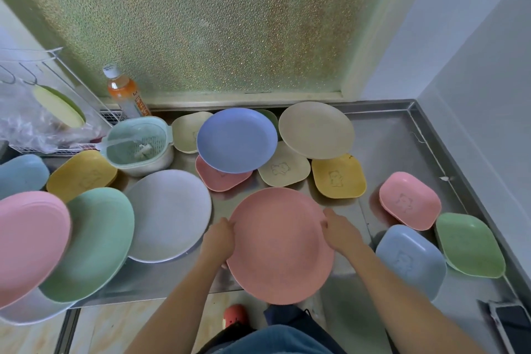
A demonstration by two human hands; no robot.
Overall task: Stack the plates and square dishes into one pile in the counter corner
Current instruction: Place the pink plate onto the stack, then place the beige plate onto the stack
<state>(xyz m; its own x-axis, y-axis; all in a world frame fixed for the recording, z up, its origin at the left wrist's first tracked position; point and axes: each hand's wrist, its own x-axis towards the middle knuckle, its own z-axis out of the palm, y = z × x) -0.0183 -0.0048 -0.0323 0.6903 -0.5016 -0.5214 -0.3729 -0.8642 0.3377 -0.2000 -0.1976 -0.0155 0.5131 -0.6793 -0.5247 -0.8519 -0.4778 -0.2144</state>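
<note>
Both my hands hold a round pink plate (pixel 280 247) above the steel counter's front edge. My left hand (pixel 218 240) grips its left rim and my right hand (pixel 340 231) grips its right rim. Round plates lie around it: blue (pixel 237 139), beige (pixel 316 129), white (pixel 172 214), green (pixel 92 241) and pink (pixel 27 244). Square dishes are scattered too: yellow (pixel 339 177), cream (pixel 284 167), pink (pixel 409 200), blue (pixel 411 260) and green (pixel 469 244). The counter's far right corner (pixel 402 112) holds no dish.
A mint strainer bowl (pixel 138 145) and an orange drink bottle (pixel 125 92) stand at the back left beside a wire rack (pixel 57 112). A frosted window rises behind the counter, a wall on the right. A phone (pixel 511 322) lies at the near right.
</note>
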